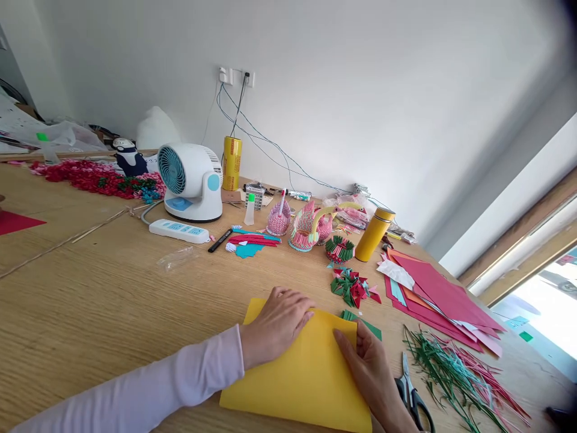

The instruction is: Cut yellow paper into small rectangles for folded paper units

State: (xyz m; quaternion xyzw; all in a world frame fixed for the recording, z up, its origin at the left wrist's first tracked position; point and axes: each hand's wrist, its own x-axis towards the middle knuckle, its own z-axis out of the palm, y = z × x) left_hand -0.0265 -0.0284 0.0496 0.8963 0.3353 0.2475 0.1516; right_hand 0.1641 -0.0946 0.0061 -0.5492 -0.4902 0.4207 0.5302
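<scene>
A sheet of yellow paper (pixel 311 379) lies on the wooden table right in front of me. My left hand (pixel 282 325) rests flat across its upper part, fingers stretched out and close to the far edge. With thumb and fingers, my right hand (pixel 367 361) pinches the paper near its upper right corner, and that edge is lifted a little. Part of a green paper piece (pixel 363 325) shows behind this corner. Scissors (pixel 410 394) with dark handles lie just right of my right hand.
Green and red paper strips (pixel 460 373) lie at right, below stacked coloured paper (pixel 446 294). Folded paper pieces (pixel 351 287), a yellow flask (pixel 374 234) and folded-paper swans (pixel 306 228) stand beyond the sheet. Further left are a white fan (pixel 193 180) and a power strip (pixel 179 231).
</scene>
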